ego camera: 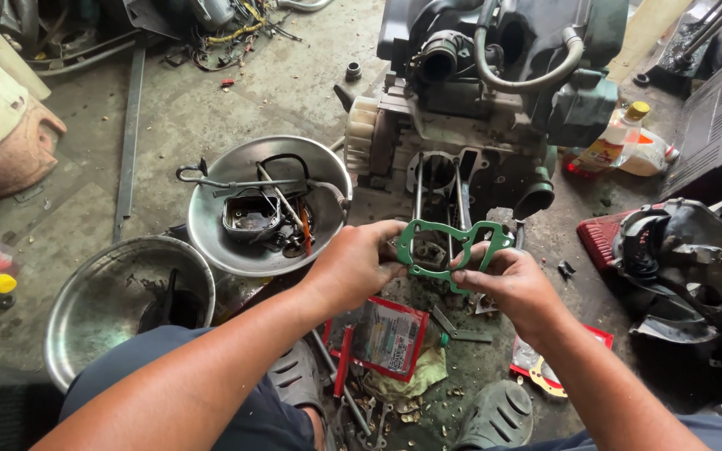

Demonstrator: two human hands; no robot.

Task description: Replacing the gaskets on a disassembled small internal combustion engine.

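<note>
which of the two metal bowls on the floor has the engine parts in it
The upper metal bowl, nearest the left hand: it holds a black cover and rods. The lower bowl holds little more than one dark piece.

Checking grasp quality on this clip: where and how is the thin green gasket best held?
By its outer frame at both ends, pinched edge-on from left and right, as the left hand and right hand do now. The green gasket is a flat, thin open frame with big cut-outs, so a one-ended hold would probably let it flex; a two-sided grip keeps it flat.
</note>
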